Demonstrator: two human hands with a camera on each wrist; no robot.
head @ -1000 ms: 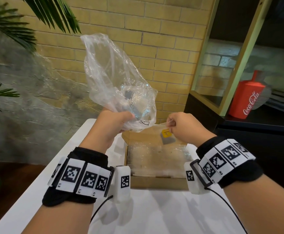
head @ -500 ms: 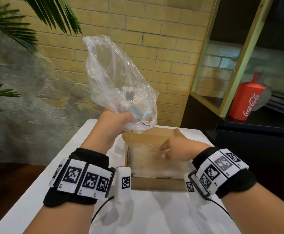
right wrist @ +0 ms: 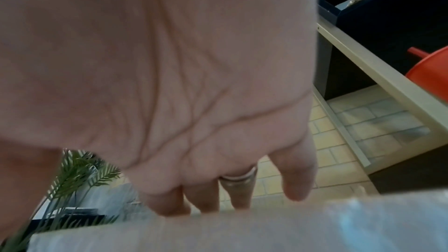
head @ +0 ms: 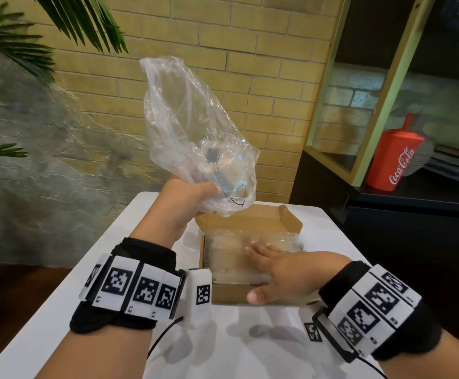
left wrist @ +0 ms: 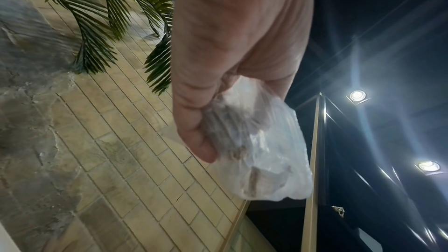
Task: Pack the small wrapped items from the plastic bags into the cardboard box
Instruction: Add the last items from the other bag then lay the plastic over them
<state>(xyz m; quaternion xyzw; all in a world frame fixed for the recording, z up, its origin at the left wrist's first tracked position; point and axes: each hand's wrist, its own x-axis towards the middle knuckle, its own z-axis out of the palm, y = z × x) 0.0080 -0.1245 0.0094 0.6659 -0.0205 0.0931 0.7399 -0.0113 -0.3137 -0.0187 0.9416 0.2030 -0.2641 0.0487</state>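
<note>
Nearest, the right hand point(head: 285, 272) lies flat with fingers spread on the clear wrapped packets point(head: 231, 255) filling the box point(head: 228, 295), thumb at its front wall. The box sits open on the white table point(head: 250, 348). Just beyond, the left hand point(head: 187, 203) is raised over the box's back flap, fingers curled round a crumpled clear bag point(head: 192, 127) with a few small items low inside. Behind stand a brick wall point(head: 272, 64) and a red cup point(head: 395, 160).

Head view: we are looking forward and down over both wrists at the cardboard box point(head: 250, 222).
Left wrist view: we are peering upward, close along the palm.
Right wrist view: we are hovering close over the box.
Shared: we are seeing the brick wall point(head: 263, 50) throughout.
</note>
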